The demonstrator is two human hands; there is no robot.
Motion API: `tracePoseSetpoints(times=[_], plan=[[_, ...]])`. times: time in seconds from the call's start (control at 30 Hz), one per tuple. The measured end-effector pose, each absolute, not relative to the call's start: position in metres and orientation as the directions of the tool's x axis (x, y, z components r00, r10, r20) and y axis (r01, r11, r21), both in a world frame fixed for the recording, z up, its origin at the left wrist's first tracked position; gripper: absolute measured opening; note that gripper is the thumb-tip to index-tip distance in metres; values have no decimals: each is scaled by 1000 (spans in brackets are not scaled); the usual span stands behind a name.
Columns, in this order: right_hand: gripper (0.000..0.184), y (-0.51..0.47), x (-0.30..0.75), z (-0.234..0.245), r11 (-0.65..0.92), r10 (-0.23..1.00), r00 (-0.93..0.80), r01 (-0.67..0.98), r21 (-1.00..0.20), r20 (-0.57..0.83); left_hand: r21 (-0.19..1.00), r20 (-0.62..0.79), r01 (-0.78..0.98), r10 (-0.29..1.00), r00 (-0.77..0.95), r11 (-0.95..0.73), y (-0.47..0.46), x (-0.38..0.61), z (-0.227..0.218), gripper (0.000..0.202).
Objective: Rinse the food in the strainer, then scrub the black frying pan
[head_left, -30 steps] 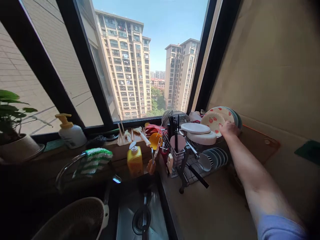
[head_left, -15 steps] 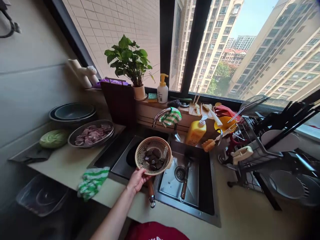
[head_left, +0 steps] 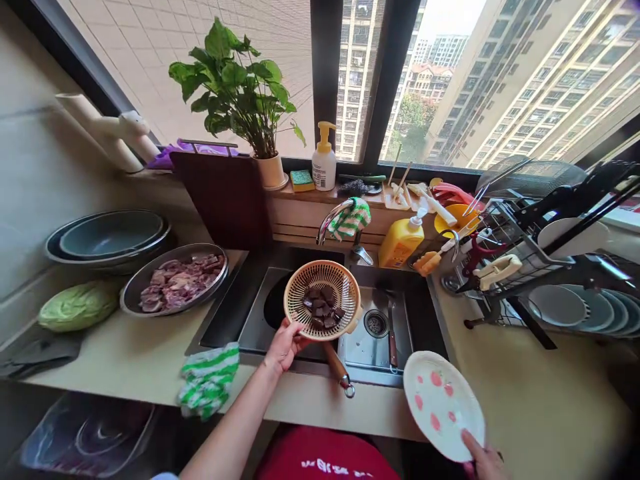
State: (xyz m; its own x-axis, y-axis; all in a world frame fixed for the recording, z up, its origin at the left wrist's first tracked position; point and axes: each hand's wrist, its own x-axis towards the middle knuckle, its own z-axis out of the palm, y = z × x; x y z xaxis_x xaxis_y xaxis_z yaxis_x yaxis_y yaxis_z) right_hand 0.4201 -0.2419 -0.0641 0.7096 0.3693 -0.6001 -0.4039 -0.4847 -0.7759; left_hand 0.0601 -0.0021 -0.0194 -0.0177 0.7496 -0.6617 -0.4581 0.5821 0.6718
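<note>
My left hand (head_left: pixel 283 347) grips the near rim of a beige plastic colander (head_left: pixel 323 299), holding it tilted over the sink (head_left: pixel 375 343). Dark brown chunks (head_left: pixel 323 310) lie in the colander. My right hand (head_left: pixel 483 460), at the bottom right edge, holds a white plate with pink spots (head_left: pixel 443 403) by its lower rim, over the counter edge to the right of the sink. A wooden-handled utensil (head_left: pixel 336 367) pokes out below the colander.
A metal dish of raw meat (head_left: pixel 175 283), a cabbage (head_left: pixel 77 305) and stacked bowls (head_left: pixel 110 237) sit left of the sink. A green-striped cloth (head_left: pixel 209 379) lies on the counter edge. A dish rack (head_left: pixel 550 267) stands right. Yellow soap bottle (head_left: pixel 400 243) and a potted plant (head_left: pixel 240 93) stand behind the tap.
The view swung from the dish rack to the sink. My right hand took a spotted plate from the rack and now holds it beside the sink. The colander rose slightly in my left hand.
</note>
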Motion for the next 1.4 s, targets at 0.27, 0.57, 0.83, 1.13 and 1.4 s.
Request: tracePoseSetpoints(times=[0.27, 0.57, 0.83, 1.13, 1.4], plan=[[59, -217, 343, -99, -519, 389, 680, -395, -758, -621, 673, -665, -395, 745, 49, 626, 13, 0, -24, 25], [62, -197, 392, -72, -863, 484, 826, 396, -315, -289, 671, -648, -366, 750, 136, 645, 41, -30, -42, 34], [54, 89, 308, -23, -269, 945, 307, 926, -265, 116, 661, -647, -372, 746, 157, 651, 78, -24, -51, 31], [53, 194, 308, -22, -170, 968, 204, 961, 216, -144, 637, -661, -398, 733, 159, 660, 113, -9, -50, 29], [55, 199, 315, -25, -64, 984, 111, 950, 305, -140, 642, -664, -374, 729, 166, 670, 123, -4, -53, 38]])
